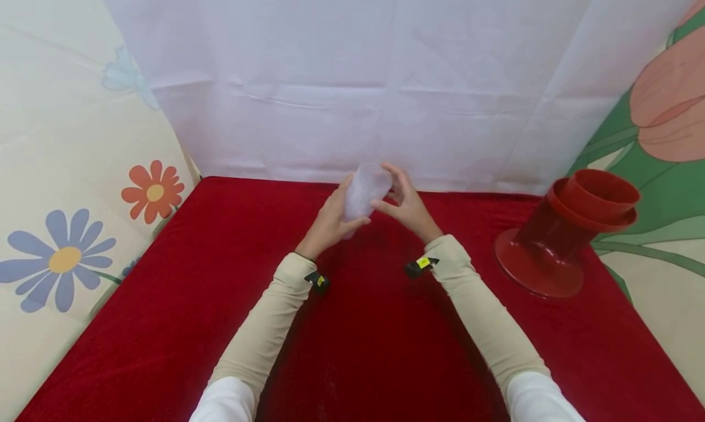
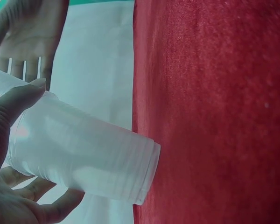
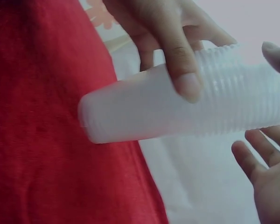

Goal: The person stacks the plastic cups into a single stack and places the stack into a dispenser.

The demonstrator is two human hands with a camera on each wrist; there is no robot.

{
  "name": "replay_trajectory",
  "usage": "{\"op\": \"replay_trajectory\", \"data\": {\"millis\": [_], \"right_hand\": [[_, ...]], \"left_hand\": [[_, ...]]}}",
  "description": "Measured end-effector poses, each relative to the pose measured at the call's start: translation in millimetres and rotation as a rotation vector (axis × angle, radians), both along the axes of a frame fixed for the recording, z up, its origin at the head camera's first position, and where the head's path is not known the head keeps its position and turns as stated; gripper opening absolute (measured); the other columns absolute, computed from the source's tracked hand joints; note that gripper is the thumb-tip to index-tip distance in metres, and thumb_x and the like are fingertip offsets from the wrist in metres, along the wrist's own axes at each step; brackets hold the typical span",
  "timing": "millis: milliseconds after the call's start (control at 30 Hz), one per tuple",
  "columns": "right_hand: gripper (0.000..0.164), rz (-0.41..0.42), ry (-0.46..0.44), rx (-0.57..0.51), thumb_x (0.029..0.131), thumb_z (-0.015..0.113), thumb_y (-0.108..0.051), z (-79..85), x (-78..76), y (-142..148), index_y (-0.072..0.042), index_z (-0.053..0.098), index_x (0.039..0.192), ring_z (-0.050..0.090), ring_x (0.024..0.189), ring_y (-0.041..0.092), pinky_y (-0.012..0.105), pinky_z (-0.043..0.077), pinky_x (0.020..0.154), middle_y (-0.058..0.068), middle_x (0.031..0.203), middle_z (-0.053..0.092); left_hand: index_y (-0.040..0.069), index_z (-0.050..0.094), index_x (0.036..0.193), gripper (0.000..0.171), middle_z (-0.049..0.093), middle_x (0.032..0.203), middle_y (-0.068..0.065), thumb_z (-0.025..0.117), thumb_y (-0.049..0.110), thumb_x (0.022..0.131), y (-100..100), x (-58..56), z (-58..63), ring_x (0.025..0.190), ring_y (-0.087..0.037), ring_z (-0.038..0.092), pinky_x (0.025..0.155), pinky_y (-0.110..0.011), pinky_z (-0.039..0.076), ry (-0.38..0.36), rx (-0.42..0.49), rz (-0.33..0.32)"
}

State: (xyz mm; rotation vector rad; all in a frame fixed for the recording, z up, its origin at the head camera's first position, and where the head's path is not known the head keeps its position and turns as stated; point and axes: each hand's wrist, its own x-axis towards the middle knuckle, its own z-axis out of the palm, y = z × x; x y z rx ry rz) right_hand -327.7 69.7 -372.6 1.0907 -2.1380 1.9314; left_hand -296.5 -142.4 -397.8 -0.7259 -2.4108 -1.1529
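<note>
A stack of nested clear plastic cups is held in the air over the far part of the red table, tilted. My left hand grips the lower part of the stack, its thumb on the near side and its fingers behind. Ridged rims of the stack show in the right wrist view, toward my right hand. Around that rim end, my right hand has its thumb and fingers spread apart. In the left wrist view its fingers look straight; whether they touch the cups I cannot tell.
A red plastic piece with a round flat base and a cylindrical upper part stands on the right side of the table. Red cloth covers the table. A white sheet hangs behind, and flower-patterned cloth flanks both sides.
</note>
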Motion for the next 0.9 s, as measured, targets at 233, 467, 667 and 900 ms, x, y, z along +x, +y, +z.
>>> {"op": "replay_trajectory", "data": {"millis": [233,467,667,900], "right_hand": [[0.087,0.064,-0.119,-0.065,0.091,0.067,0.005,-19.5,2.2,-3,-0.018,0.018,0.16,0.044,0.136,0.027,0.046,0.042,0.106,0.013,0.155,0.037],[0.086,0.046,-0.136,-0.039,0.09,0.064,0.013,-36.2,1.9,-10,-0.011,0.019,0.16,0.047,0.134,0.033,0.052,0.039,0.108,0.02,0.153,0.041],[0.085,0.09,-0.117,-0.031,0.092,0.062,0.011,-28.6,9.2,-12,-0.012,0.017,0.161,0.044,0.138,0.03,0.054,0.035,0.11,0.016,0.155,0.038],[0.076,0.066,-0.123,-0.051,0.093,0.061,0.01,-13.6,19.6,-6,-0.004,0.023,0.158,0.044,0.137,0.031,0.044,0.043,0.106,0.022,0.153,0.04]], "left_hand": [[0.005,0.022,0.158,0.096,0.043,0.148,-0.02,0.082,0.017,0.084,-1,1.3,1.1,0.126,-0.033,0.046,0.102,-0.05,0.041,0.018,0.007,-0.017],[0.006,0.025,0.157,0.097,0.04,0.146,-0.023,0.085,0.02,0.082,-5,1.6,0.7,0.13,-0.034,0.04,0.101,-0.052,0.042,0.039,-0.019,-0.002],[0.01,0.022,0.159,0.102,0.039,0.148,-0.018,0.085,0.026,0.081,-10,1.3,5.8,0.13,-0.029,0.041,0.099,-0.051,0.045,-0.036,-0.023,-0.04],[0.011,0.018,0.16,0.098,0.035,0.155,-0.015,0.081,0.019,0.085,-9,-4.7,10.0,0.129,-0.028,0.047,0.088,-0.048,0.055,-0.114,0.05,-0.154]]}}
